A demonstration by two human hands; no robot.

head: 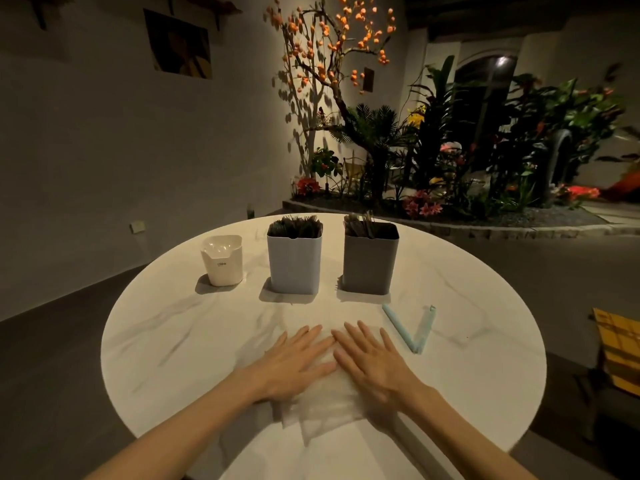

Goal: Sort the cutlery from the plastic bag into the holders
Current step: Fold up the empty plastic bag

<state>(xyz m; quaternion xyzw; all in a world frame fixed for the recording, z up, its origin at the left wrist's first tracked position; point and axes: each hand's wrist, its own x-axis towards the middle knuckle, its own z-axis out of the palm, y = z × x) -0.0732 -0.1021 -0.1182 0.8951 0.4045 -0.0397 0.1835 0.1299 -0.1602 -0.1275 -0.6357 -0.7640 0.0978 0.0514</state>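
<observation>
A clear plastic bag [323, 408] lies flat on the round white table [173, 341] near its front. My left hand [294, 362] and my right hand [374, 362] press on it side by side, fingers straight and spread. Behind them stand three holders. A light blue holder [294, 263] is packed with dark cutlery. To its right, a grey holder [370, 261] has several dark pieces standing in its left part. A small white holder [223, 261] at the left looks empty.
A pale blue bag clip [410, 327], opened into a V, lies right of my right hand. A planted bed with a tree and flowers fills the room beyond the table. A chair with a yellow cushion [620, 351] stands at the right.
</observation>
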